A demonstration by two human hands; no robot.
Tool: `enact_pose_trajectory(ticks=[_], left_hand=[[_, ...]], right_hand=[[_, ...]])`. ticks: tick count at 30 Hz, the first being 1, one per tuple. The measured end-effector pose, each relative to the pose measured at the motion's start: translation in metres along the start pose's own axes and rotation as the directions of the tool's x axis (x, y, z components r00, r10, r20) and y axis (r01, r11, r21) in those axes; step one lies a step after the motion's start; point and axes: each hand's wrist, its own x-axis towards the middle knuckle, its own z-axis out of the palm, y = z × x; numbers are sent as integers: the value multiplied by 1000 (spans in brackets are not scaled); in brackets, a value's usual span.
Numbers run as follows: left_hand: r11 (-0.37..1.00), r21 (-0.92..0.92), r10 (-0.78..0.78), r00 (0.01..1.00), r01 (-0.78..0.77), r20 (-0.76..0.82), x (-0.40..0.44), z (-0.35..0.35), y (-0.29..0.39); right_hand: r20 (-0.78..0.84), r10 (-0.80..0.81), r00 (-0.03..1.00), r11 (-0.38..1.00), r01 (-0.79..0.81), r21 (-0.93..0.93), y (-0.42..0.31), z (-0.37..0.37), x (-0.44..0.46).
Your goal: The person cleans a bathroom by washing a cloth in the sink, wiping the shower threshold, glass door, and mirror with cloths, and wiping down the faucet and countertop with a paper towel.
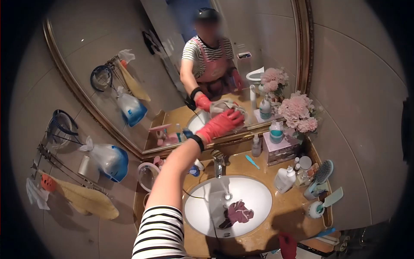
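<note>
My left hand [223, 124], in a red rubber glove with a black band at the wrist, presses a light grey cloth [244, 115] flat against the mirror [168, 108]. Its fingers lie stretched over the cloth and cover part of it. At the lower right, beyond the counter's front edge, hangs my right hand [287, 245] in a matching red glove; its fingers are dark and unclear. Below the left arm, a wet-looking mauve cloth [240, 212] lies in the white oval sink [196, 216]. Water seems to run from the faucet [219, 167].
Bottles [285, 179], a hairbrush [323, 172] and a tissue box [281, 150] with a pump bottle on it stand at the right, below pink flowers [297, 111]. A turquoise comb-like item [252, 161] lies behind the sink. Bags and a yellow cloth [86, 198] hang on the left wall.
</note>
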Motion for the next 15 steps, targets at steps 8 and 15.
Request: enact_pose_trajectory(ticks=[8,15], left_hand=[[542,-106,-681,361,834,-637,-18,-128,-254],[894,-197,-384,915,401,120,-123,-40,-7]], right_hand=[[-10,20,1000,998,-20,62,14,1,-1],[-4,-106,994,994,106,-32,-9,8,-8]])
